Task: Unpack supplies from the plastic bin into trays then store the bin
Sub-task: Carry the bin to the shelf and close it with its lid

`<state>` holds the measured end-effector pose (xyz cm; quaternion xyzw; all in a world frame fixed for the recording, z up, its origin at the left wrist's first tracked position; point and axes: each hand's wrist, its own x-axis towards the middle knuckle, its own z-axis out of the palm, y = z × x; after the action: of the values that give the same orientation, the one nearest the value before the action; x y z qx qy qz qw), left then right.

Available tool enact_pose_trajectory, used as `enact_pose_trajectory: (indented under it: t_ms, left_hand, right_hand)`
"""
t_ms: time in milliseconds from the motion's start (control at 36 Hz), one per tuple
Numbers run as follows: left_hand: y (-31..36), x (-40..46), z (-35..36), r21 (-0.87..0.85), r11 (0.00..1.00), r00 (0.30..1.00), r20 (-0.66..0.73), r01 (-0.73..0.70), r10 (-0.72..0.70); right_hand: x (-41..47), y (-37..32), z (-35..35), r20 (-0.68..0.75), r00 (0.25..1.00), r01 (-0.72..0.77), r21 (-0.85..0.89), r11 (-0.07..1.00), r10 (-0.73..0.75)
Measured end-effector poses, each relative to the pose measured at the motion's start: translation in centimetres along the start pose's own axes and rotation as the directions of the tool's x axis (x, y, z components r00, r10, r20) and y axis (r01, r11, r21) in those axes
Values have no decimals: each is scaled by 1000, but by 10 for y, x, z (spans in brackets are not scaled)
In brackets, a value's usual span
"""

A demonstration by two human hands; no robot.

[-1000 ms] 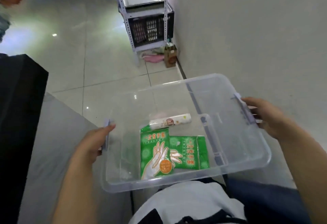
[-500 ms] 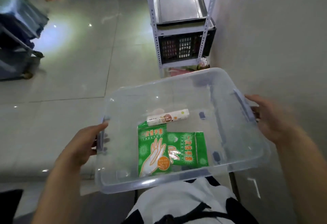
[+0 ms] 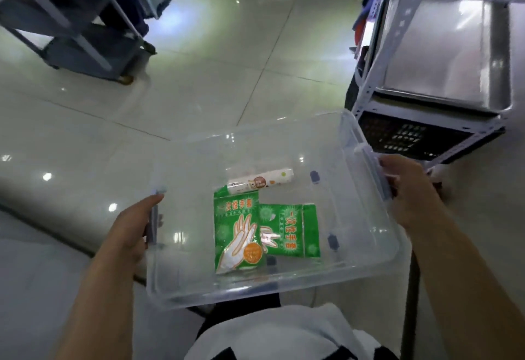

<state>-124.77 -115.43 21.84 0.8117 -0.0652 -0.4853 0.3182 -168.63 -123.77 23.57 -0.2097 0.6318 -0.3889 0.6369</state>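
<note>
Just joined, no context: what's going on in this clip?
A person is carrying a clear plastic bin, the left hand and right hand each gripping a side handle. Inside lie two green glove packs and a white roll; nothing is unpacked yet. A metal rack holding a steel tray stands ahead to the right, with a black crate beneath it. The bin is held above the tiled floor, not set down.

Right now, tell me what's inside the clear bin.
Two green glove packets, overlapping, and a white roll in the clear bin. Anything under the packets is hidden.
</note>
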Motion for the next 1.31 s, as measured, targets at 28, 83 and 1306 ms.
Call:
enact_pose_trajectory:
  t_ms: [28,83,1306]
  left_hand:
    - [17,17,4,-10,1000,1000,9,5,-5]
    - [55,50,13,-31,1000,1000,20,4,-3]
    - [882,534,403,394,882,878,477,-258,43]
  right_hand:
    - [15,-12,17,-4,1000,-25,-11,1000,25]
    - [44,-37,52,-12,998,-62,-9,998,62]
    - [649,-460,356,-620,766,82,356,931,170]
